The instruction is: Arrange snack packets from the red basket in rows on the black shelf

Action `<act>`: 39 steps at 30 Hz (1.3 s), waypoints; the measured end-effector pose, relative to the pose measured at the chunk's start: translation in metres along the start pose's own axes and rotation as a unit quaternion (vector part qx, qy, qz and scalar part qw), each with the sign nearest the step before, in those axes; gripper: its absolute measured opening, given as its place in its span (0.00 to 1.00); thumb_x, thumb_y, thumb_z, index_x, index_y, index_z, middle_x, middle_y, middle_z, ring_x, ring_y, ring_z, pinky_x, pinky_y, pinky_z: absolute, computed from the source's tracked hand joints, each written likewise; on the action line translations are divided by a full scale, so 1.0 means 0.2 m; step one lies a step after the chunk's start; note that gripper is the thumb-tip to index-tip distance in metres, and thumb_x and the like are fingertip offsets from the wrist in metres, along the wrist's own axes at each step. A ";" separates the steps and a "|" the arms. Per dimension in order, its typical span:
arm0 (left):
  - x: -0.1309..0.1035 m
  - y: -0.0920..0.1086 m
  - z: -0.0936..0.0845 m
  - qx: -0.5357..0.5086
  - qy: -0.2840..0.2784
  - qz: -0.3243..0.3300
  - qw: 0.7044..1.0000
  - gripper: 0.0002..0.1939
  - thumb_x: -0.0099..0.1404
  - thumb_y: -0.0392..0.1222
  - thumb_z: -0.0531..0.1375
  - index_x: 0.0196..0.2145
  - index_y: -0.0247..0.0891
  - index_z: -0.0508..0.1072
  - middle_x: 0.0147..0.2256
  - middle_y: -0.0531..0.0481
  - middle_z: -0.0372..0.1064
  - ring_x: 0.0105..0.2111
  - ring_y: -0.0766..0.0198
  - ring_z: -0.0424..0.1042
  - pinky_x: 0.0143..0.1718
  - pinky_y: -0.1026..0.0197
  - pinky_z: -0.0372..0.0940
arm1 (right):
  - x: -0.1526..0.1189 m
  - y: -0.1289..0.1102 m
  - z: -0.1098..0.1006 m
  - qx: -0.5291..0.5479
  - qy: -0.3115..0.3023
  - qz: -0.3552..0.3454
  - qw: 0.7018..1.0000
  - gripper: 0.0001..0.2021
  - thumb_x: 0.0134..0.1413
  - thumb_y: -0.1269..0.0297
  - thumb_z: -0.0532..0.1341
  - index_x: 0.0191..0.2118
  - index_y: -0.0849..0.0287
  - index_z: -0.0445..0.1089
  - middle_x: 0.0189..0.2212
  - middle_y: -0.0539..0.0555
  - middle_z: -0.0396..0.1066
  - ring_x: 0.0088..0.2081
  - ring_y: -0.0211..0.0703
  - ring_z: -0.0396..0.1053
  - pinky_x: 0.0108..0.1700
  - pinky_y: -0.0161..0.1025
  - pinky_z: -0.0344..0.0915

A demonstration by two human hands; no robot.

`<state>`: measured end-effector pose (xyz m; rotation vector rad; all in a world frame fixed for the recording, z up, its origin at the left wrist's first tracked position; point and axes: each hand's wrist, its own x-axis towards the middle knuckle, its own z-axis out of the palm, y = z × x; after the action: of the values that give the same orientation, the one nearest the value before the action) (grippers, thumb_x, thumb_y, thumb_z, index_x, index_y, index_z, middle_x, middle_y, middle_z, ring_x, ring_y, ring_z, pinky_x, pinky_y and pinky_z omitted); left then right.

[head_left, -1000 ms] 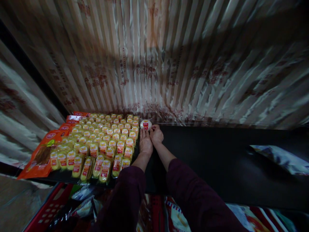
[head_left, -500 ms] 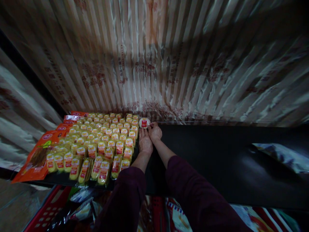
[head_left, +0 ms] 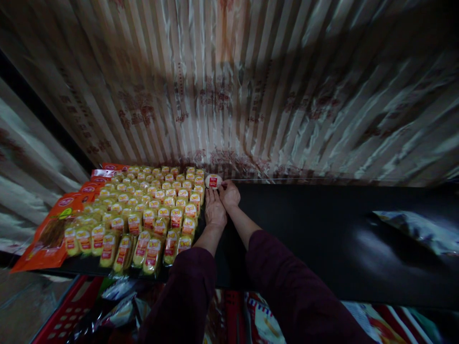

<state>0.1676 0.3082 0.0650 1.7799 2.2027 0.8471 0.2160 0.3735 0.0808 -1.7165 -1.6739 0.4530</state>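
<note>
A round white packet with a red label (head_left: 213, 181) stands at the back of the black shelf, against the curtain side. My left hand (head_left: 215, 209) lies just in front of it, fingers stretched forward to its lower edge. My right hand (head_left: 230, 194) is close beside the left, its fingers bent and pinching the packet's right edge. To the left, rows of small yellow packets with red and white labels (head_left: 152, 253) cover the shelf, beside my left hand. Orange bags (head_left: 53, 239) lie at the far left end.
Behind the black shelf (head_left: 304, 229) hangs a pleated curtain (head_left: 222, 95). A shiny bag (head_left: 419, 230) rests on the right part. Below the front edge are a red basket (head_left: 68, 315) and more packaged goods (head_left: 265, 322).
The view has shifted slightly, and the rows of packets appear a little further left. Both hands stay at the white packet, almost unmoved.
</note>
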 end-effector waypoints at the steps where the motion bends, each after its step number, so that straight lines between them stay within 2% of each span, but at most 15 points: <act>1: 0.00 0.00 0.00 0.002 0.000 -0.001 1.000 0.27 0.64 0.30 0.46 0.61 0.22 0.54 0.65 0.33 0.43 0.66 0.52 0.38 0.65 0.53 0.43 | 0.00 0.00 0.00 0.000 0.000 -0.002 1.000 0.06 0.54 0.62 0.59 0.38 0.55 0.69 0.38 0.53 0.73 0.40 0.42 0.69 0.41 0.36 0.62; 10: -0.01 0.01 -0.01 -0.010 0.010 0.000 1.000 0.27 0.64 0.29 0.44 0.61 0.24 0.55 0.65 0.33 0.44 0.66 0.53 0.39 0.65 0.51 0.44 | 0.00 0.02 0.01 0.003 0.005 -0.015 1.000 0.07 0.54 0.62 0.58 0.38 0.56 0.69 0.39 0.53 0.72 0.40 0.41 0.68 0.43 0.37 0.62; 14: -0.02 0.01 -0.03 -0.021 0.005 0.002 1.000 0.27 0.64 0.29 0.44 0.60 0.23 0.56 0.64 0.32 0.45 0.66 0.52 0.39 0.65 0.51 0.45 | 0.01 0.03 0.00 0.025 -0.023 -0.019 0.999 0.09 0.53 0.64 0.58 0.40 0.57 0.69 0.39 0.53 0.73 0.41 0.40 0.70 0.45 0.36 0.63; 18: -0.02 0.01 -0.04 -0.048 0.009 0.005 0.999 0.27 0.63 0.31 0.48 0.61 0.26 0.57 0.64 0.32 0.45 0.66 0.51 0.41 0.65 0.48 0.45 | -0.02 0.02 -0.05 0.065 -0.055 -0.017 0.996 0.12 0.53 0.69 0.58 0.45 0.58 0.68 0.42 0.53 0.74 0.43 0.39 0.71 0.47 0.36 0.65; 21: -0.02 0.01 -0.05 -0.055 0.012 0.007 0.998 0.28 0.62 0.32 0.50 0.60 0.29 0.57 0.64 0.33 0.45 0.66 0.51 0.41 0.64 0.47 0.46 | -0.06 0.01 -0.10 0.067 -0.047 -0.019 0.996 0.15 0.53 0.70 0.57 0.47 0.61 0.69 0.43 0.57 0.73 0.44 0.40 0.71 0.50 0.36 0.64; 26: -0.07 0.05 -0.11 -0.028 -0.018 0.013 0.999 0.25 0.61 0.32 0.53 0.57 0.27 0.61 0.64 0.30 0.45 0.66 0.50 0.42 0.64 0.48 0.48 | -0.17 0.01 -0.19 0.085 -0.035 -0.003 0.996 0.15 0.54 0.70 0.54 0.47 0.61 0.69 0.43 0.56 0.74 0.43 0.40 0.71 0.50 0.37 0.65; 33: -0.22 0.14 -0.25 -0.022 -0.055 0.016 0.998 0.20 0.65 0.31 0.48 0.53 0.26 0.65 0.62 0.31 0.52 0.64 0.52 0.50 0.63 0.51 0.51 | -0.37 -0.01 -0.32 0.141 -0.078 0.013 0.987 0.12 0.55 0.69 0.53 0.41 0.59 0.72 0.41 0.54 0.75 0.43 0.39 0.72 0.51 0.36 0.65; 36: -0.35 0.16 -0.34 -0.045 -0.062 0.011 0.997 0.19 0.66 0.31 0.47 0.52 0.25 0.66 0.60 0.31 0.56 0.60 0.54 0.57 0.61 0.55 0.54 | -0.50 -0.04 -0.39 0.163 -0.083 0.021 0.983 0.11 0.54 0.69 0.54 0.39 0.57 0.73 0.40 0.52 0.76 0.43 0.38 0.72 0.51 0.36 0.65; 39: -0.53 0.15 -0.44 -0.093 -0.052 0.025 0.994 0.20 0.65 0.32 0.47 0.53 0.27 0.65 0.56 0.34 0.62 0.56 0.57 0.64 0.58 0.57 0.59 | -0.67 -0.08 -0.46 0.187 -0.095 0.016 0.978 0.11 0.54 0.70 0.53 0.37 0.57 0.73 0.39 0.51 0.75 0.42 0.37 0.72 0.50 0.36 0.65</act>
<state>0.1790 0.1836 0.1315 1.7554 1.9532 0.9147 0.2516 0.2216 0.1270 -1.4582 -1.5704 0.9100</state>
